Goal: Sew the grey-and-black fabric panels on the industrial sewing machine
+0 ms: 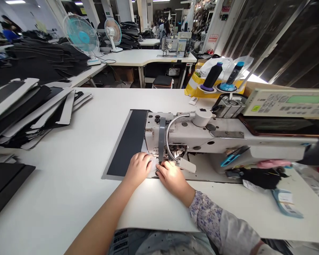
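A white sewing machine (202, 136) stands on the white table (77, 141). A dark grey panel with a light backing (129, 143) lies flat beside and under the machine head. My left hand (138, 169) rests on the panel's near corner, fingers curled down against it. My right hand (172, 179) lies just right of it at the needle area, fingers pressed on the light sheet under the lit presser foot. A bent lamp neck (172, 131) arcs above both hands.
Stacks of black and white cut panels (26, 106) cover the table's left side. Two thread cones (215, 76) and a control panel (289, 102) sit behind the machine. Desk fans (81, 35) and another sewing station (175, 46) stand farther back. A person is at the far left.
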`<state>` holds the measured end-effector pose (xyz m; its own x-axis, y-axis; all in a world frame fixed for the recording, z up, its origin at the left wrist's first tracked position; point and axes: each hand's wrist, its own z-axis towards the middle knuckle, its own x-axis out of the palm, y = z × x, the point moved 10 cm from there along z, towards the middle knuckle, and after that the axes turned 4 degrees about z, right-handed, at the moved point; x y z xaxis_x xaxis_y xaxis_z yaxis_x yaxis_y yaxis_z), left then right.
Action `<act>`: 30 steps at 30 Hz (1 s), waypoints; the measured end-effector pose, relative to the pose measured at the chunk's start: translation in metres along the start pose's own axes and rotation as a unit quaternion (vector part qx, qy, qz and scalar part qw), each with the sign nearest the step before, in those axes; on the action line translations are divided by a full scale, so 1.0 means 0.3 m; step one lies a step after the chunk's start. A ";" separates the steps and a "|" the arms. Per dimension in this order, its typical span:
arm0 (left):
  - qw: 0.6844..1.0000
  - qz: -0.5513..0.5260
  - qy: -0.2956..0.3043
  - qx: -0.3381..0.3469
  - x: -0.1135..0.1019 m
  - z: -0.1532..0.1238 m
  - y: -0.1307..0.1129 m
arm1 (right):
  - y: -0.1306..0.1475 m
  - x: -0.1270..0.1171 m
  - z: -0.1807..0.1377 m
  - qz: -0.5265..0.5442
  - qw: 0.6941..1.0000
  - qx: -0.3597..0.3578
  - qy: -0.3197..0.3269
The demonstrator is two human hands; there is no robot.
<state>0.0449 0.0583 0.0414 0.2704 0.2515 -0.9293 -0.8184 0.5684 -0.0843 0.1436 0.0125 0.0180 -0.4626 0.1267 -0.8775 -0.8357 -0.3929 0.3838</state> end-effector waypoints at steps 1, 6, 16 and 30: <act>1.000 0.002 0.000 0.001 0.005 0.011 0.005 | -0.006 0.005 0.004 -0.006 1.000 0.009 0.002; 1.000 0.020 -0.005 -0.003 0.029 0.048 0.023 | -0.036 0.016 0.020 -0.030 0.998 0.051 -0.009; 1.000 0.016 -0.012 -0.001 0.038 0.047 0.018 | -0.024 0.006 0.030 -0.037 0.999 0.039 0.001; 0.996 0.057 0.036 0.056 -0.013 -0.025 -0.080 | -0.073 0.137 -0.093 0.554 0.750 0.326 0.159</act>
<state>0.0597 0.0376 0.0444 0.1380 0.2649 -0.9543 -0.7791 0.6240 0.0606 0.1512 0.0008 -0.0344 -0.9721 -0.2128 0.0982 -0.0067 0.4441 0.8960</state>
